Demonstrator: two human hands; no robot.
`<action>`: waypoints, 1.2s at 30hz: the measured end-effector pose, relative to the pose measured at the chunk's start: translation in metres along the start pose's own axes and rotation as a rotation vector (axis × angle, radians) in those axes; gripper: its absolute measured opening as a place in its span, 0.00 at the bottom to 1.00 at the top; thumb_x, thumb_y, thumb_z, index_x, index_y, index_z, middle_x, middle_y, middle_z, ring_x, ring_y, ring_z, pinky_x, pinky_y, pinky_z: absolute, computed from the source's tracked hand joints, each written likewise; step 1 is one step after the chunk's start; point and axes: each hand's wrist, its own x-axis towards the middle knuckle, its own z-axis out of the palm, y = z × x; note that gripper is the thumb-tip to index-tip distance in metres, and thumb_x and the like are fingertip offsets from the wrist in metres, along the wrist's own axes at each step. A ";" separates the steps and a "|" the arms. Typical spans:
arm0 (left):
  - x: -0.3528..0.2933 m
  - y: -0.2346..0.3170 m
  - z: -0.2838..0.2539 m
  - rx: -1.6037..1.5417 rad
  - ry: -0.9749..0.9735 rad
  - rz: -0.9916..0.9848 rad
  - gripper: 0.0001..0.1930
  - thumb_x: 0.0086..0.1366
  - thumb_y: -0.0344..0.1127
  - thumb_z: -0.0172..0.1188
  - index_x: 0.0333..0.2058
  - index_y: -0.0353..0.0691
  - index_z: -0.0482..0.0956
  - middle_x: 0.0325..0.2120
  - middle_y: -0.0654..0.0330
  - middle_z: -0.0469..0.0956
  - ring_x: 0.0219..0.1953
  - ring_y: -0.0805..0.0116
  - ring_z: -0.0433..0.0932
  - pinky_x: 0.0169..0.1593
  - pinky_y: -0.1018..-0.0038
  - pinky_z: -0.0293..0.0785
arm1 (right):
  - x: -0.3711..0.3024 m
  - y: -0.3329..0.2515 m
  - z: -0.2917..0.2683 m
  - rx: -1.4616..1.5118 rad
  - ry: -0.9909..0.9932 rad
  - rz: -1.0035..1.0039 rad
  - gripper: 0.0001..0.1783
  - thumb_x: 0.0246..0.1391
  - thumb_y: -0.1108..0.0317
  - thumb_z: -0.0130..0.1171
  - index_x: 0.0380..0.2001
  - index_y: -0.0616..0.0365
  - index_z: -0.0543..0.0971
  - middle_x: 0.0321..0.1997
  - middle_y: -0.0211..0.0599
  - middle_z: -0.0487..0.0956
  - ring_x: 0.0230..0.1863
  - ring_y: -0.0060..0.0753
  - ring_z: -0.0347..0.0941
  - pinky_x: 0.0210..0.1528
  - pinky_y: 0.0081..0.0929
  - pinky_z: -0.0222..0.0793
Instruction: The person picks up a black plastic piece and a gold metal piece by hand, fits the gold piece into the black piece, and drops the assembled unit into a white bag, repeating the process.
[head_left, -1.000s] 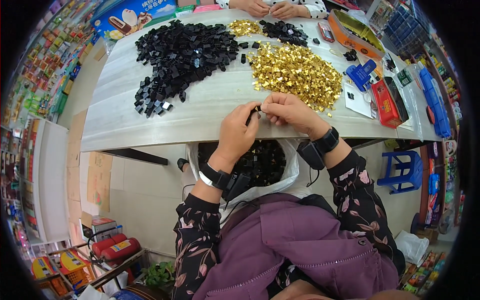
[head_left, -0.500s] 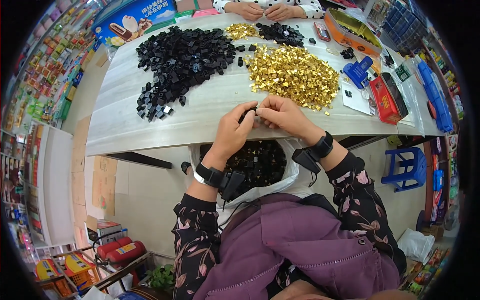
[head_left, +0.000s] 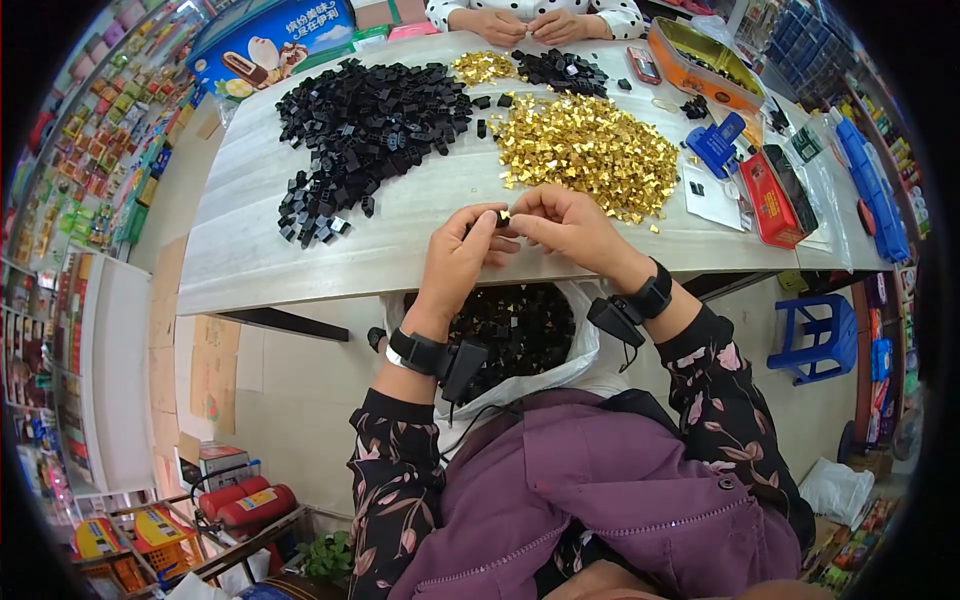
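Observation:
My left hand [head_left: 458, 255] is closed at the table's near edge, its thumb and fingers pinching a small black plastic piece [head_left: 502, 222]. A bit of gold shows on top of that piece. My right hand [head_left: 572, 238] meets it from the other side, thumb and forefinger pressed together at the small gold piece [head_left: 504, 214]. Beyond my right hand lies a heap of shiny gold pieces [head_left: 590, 150]. A larger heap of black plastic pieces [head_left: 375, 125] spreads over the table's left side.
An open white sack [head_left: 583, 345] of black and gold pieces stands below the table edge [head_left: 260, 290]. Opposite, another person's hands [head_left: 530, 28] work by smaller heaps. A red tin [head_left: 775, 200], a blue clip-like object [head_left: 716, 145] and an orange tin [head_left: 705, 65] lie right. A blue stool [head_left: 815, 340] stands right.
My left hand has turned slightly, and a gold bit now shows on the black piece. My right fingertips have shifted a little at the piece. The view has moved slightly.

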 end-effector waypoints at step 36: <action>-0.006 -0.008 0.000 0.233 0.055 0.256 0.10 0.62 0.30 0.56 0.42 0.34 0.72 0.30 0.61 0.77 0.27 0.77 0.76 0.31 0.80 0.72 | 0.009 0.013 -0.004 0.125 -0.087 0.105 0.08 0.55 0.65 0.56 0.35 0.57 0.76 0.27 0.22 0.75 0.25 0.11 0.68 0.27 0.11 0.62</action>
